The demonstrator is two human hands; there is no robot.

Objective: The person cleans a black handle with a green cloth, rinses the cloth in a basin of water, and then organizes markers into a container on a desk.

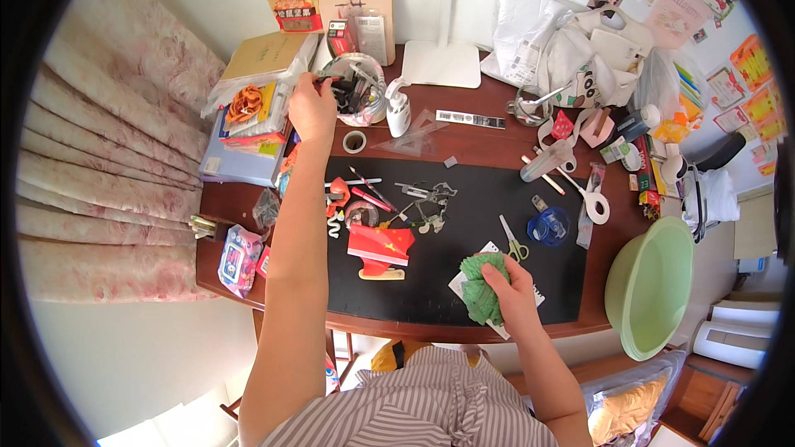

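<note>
My right hand (512, 288) grips a crumpled green cloth (483, 298) above a small spiral notepad (458, 285). Scissors with green handles (517, 249) lie just beyond it. My left hand (310, 108) reaches to the left rim of a round patterned container (372, 110) full of pens and small items. Its fingertips pinch a small dark thing (323, 79), too hidden to name. On the black desk mat (435, 292) lie a small red flag with yellow stars (382, 243), a red pen (371, 198), a pencil and a tangle of wires (435, 192).
Beside the container stands a white bottle (398, 115). Clear set squares (413, 136) and a roll of tape (354, 141) lie on the wooden desk. Books and folders (239, 152) are stacked at the left. A blue cup (548, 226) and a green basin (652, 288) are at the right.
</note>
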